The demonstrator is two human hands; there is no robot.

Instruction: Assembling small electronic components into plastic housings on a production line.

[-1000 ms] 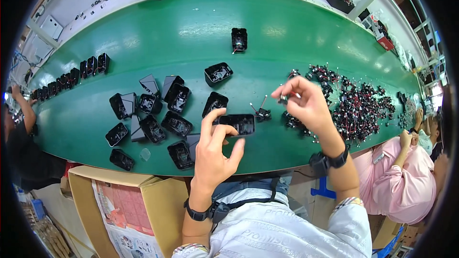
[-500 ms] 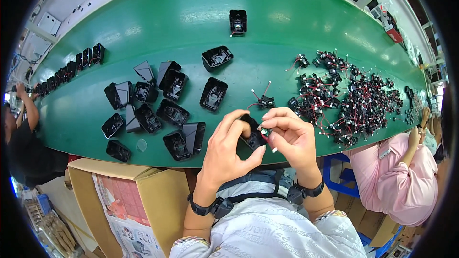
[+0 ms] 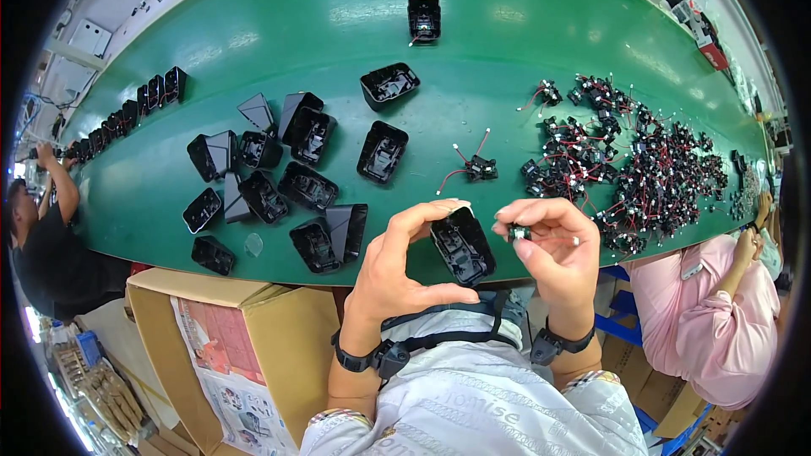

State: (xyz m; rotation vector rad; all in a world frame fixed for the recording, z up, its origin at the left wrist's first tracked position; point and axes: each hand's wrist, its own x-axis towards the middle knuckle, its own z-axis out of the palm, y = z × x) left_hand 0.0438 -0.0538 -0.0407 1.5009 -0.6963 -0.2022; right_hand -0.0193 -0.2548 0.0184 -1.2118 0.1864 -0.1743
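Black plastic housing (image 3: 462,245), prob. light and stiff, pinched at edges by left hand (image 3: 397,266). Small wired component (image 3: 519,233) nipped in right hand (image 3: 553,249) fingertips, just beside housing; thin leads likely fragile.

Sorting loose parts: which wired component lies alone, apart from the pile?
The wired component with red leads, alone on the green table between the housings and the pile.

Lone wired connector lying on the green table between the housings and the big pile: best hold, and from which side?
Pinch the small black body of the wired connector across its sides, coming from above. It lies flat and alone on the green table, clear of the pile of wired parts; its thin red wires splay outward, so they would slip or tangle.
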